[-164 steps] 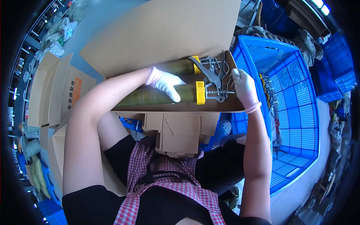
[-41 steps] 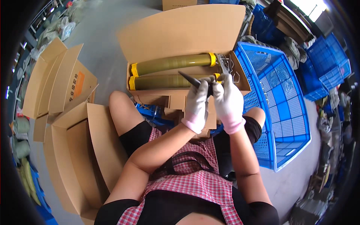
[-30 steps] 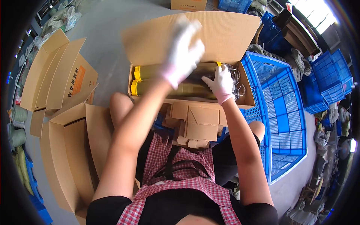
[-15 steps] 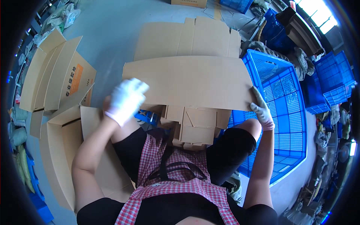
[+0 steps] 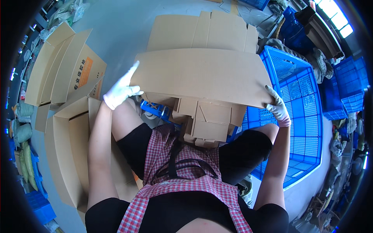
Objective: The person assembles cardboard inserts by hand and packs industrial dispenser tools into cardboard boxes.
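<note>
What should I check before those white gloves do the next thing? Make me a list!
1. Cardboard lid folded down toward the person: ok.
2. Left grip at the lid's left end: ok.
3. Right grip at the lid's right end: ok.
4. Slitted cardboard flap tucked in: not ok, it sticks out beyond the lid.
5. Space beneath the lid tidy: cannot tell, it's hidden.

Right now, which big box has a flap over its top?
The middle box, between the left hand and right hand; both boxes at left gape open.
</note>
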Available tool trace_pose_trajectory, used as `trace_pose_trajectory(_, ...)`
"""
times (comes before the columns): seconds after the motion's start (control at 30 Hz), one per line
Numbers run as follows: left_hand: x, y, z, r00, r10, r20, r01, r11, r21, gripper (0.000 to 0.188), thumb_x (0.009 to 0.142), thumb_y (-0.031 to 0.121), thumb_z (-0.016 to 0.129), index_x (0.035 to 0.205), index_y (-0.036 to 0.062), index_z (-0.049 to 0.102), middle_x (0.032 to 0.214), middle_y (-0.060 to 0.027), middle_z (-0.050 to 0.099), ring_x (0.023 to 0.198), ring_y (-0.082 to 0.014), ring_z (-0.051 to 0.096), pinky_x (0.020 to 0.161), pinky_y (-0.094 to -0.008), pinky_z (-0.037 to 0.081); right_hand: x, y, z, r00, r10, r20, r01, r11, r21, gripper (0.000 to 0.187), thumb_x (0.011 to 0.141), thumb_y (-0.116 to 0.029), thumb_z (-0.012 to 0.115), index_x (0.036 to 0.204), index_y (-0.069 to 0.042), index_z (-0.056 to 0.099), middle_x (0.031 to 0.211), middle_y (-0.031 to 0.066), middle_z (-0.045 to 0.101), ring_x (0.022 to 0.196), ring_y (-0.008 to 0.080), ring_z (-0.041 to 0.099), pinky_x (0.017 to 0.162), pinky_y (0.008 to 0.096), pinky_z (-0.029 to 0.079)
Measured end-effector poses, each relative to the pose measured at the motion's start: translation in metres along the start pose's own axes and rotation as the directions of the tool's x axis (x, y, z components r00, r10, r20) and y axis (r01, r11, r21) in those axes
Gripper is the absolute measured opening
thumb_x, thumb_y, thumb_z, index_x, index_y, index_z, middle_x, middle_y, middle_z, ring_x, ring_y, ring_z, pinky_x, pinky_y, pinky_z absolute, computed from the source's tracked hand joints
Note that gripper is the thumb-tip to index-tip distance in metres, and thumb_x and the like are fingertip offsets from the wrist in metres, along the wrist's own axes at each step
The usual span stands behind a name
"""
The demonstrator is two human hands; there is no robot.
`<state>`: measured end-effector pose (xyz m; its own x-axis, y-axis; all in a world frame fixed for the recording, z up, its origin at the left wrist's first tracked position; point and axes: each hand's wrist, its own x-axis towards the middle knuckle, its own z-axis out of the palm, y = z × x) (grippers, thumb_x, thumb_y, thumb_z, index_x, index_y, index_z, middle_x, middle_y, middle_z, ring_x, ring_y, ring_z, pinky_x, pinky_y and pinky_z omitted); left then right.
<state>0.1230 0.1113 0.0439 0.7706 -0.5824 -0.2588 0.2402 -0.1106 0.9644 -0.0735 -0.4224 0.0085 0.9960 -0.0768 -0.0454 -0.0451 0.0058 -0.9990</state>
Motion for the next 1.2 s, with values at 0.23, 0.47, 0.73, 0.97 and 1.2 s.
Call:
trace_pose_trajectory(0.23, 0.009, -0.029, 0.012, 0.916, 0.190, -0.354, -0.167, 0.981, 0.095, 0.068, 0.072, -0.011, 0.062, 0.136, 0.0068, 0.046, 0.128, -0.0071, 0.052, 0.080, -0.0125, 0.061, 0.074, -0.0286, 0.053, 0.001, 0.027, 0.008, 0.913, -0.310, -0.266, 0.220, 0.921, -0.321, 0.045, 0.073, -0.017, 0.079, 0.113, -0.005, 0.063, 0.117, 0.0083, 0.061, 0.106, 0.0227, 0.059, 0.094, 0.0357, 0.046)
trace_pose_trajectory(0.47, -0.006, -0.055, 0.043, 0.493, 0.783, -0.379, 0.051, 0.409, 0.911, 0.052, 0.059, 0.009, 0.082, 0.109, 0.0152, 0.070, 0.111, -0.0107, 0.063, 0.107, -0.0284, 0.055, 0.092, -0.0402, 0.045, -0.006, 0.016, 0.025, 0.744, -0.662, -0.089, 0.118, 0.262, -0.958, 0.034, 0.078, -0.012, 0.068, 0.113, -0.010, 0.068, 0.135, 0.0167, 0.051, 0.127, 0.0363, 0.044, 0.108, 0.0447, 0.030)
trace_pose_trajectory(0.73, 0.005, -0.068, 0.020, 0.633, 0.773, -0.041, -0.163, 0.185, 0.969, 0.034, 0.061, 0.011, 0.077, 0.092, 0.0056, 0.066, 0.110, -0.0102, 0.062, 0.114, -0.0316, 0.052, 0.099, -0.0431, 0.039, 0.014, 0.005, 0.119, 0.799, -0.572, 0.184, 0.295, 0.107, -0.949, 0.055, 0.055, -0.016, 0.080, 0.106, -0.006, 0.061, 0.120, 0.0120, 0.060, 0.114, 0.0331, 0.055, 0.096, 0.0445, 0.042)
trace_pose_trajectory(0.97, 0.033, -0.055, 0.133, 0.623, 0.772, 0.127, -0.211, 0.010, 0.977, 0.038, 0.061, 0.025, 0.074, 0.097, 0.0128, 0.067, 0.097, -0.0040, 0.063, 0.096, -0.0249, 0.058, 0.086, -0.0404, 0.044, 0.045, -0.003, 0.143, 0.865, -0.480, 0.146, 0.239, 0.138, -0.961, 0.033, 0.062, -0.023, 0.079, 0.090, -0.008, 0.067, 0.094, 0.0068, 0.064, 0.090, 0.0295, 0.057, 0.078, 0.0416, 0.044)
trace_pose_trajectory(1.2, 0.087, -0.071, 0.207, 0.460, 0.887, 0.039, -0.249, 0.086, 0.965, 0.004, 0.074, 0.017, 0.054, 0.076, 0.0184, 0.058, 0.080, -0.0004, 0.055, 0.085, -0.0190, 0.058, 0.090, -0.0388, 0.046, 0.181, -0.023, 0.082, 0.830, -0.405, 0.383, 0.352, -0.153, -0.924, 0.056, 0.081, -0.029, 0.067, 0.130, -0.007, 0.050, 0.118, 0.0168, 0.059, 0.104, 0.0331, 0.057, 0.090, 0.0392, 0.046)
